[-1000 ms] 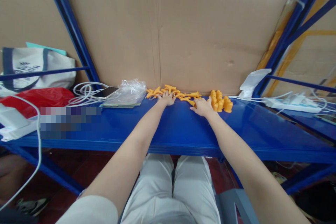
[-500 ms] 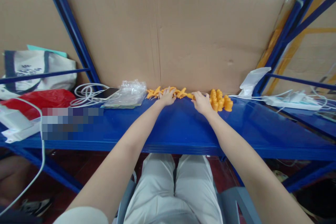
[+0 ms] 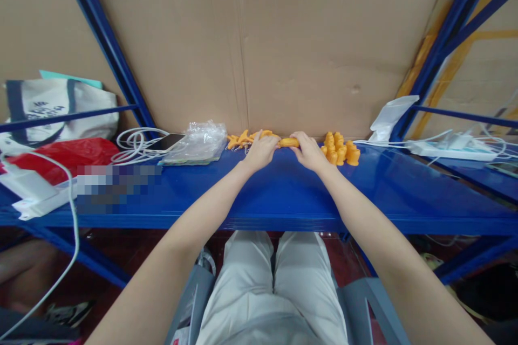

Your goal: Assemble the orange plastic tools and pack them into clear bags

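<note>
Both my arms reach across a blue metal shelf (image 3: 283,194) to its back edge. There my left hand (image 3: 261,150) and my right hand (image 3: 308,151) curl their fingers around a bunch of small orange plastic pieces (image 3: 288,142) that shows between them. More loose orange pieces (image 3: 239,140) lie just left of my left hand. A tight cluster of upright orange pieces (image 3: 339,149) stands just right of my right hand.
A brown cardboard sheet (image 3: 307,59) backs the shelf. At the left lie a clear plastic bag (image 3: 197,144), a phone (image 3: 165,143) with white cable, a red bag (image 3: 60,153) and a canvas tote (image 3: 52,105). A white power strip (image 3: 449,149) with cables lies at right.
My hands have drawn together, gathering the scattered orange pieces at the back of the shelf into one bunch between them. The upright cluster has stayed put.
</note>
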A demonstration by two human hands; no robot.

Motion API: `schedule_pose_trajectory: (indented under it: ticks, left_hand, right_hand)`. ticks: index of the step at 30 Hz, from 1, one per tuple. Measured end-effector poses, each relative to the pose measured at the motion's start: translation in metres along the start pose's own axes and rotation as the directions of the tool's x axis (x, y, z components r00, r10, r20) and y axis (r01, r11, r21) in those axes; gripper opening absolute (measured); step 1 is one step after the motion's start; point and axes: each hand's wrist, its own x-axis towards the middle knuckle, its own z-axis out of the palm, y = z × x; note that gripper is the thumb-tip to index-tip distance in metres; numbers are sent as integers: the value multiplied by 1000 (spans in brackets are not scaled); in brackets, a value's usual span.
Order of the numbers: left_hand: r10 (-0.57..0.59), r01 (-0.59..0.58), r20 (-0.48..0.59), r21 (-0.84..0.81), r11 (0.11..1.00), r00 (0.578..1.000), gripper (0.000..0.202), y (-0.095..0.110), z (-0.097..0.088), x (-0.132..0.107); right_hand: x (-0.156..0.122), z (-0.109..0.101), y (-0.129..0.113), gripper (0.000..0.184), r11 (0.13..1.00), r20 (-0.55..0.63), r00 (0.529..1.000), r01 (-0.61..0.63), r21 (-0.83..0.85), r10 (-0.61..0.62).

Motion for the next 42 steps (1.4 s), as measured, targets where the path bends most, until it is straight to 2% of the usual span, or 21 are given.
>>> schedule_pose_trajectory:
  ticks: [8, 15, 21, 32, 37, 42]
  left_hand:
    - [-28, 30, 55, -26, 999, 998, 28, 5, 6, -5]
    - [-50, 56, 126, -49, 997, 991, 28, 5, 12, -8]
    - [-82, 90, 143, -47, 995, 986, 28, 6, 14, -7]
    - [-89, 99, 103, -97, 990, 991, 26, 5, 15, -7]
    - [-155, 180, 162, -157, 971, 975, 23, 7, 10, -6]
    - [-215, 266, 196, -287, 920, 957, 21, 6, 8, -3]
  right_hand:
    - [-2, -9, -19, 36, 982, 106, 994, 10, -191, 11]
    - [1, -7, -31, 35, 952, 270, 961, 21, -305, 65]
    - [1, -7, -30, 31, 937, 239, 970, 50, -346, 36]
    - [0, -5, -24, 28, 945, 170, 985, 74, -320, -19]
    - [1, -3, -24, 28, 936, 162, 986, 95, -340, -41]
    - [3, -4, -26, 27, 918, 171, 984, 117, -380, -55]
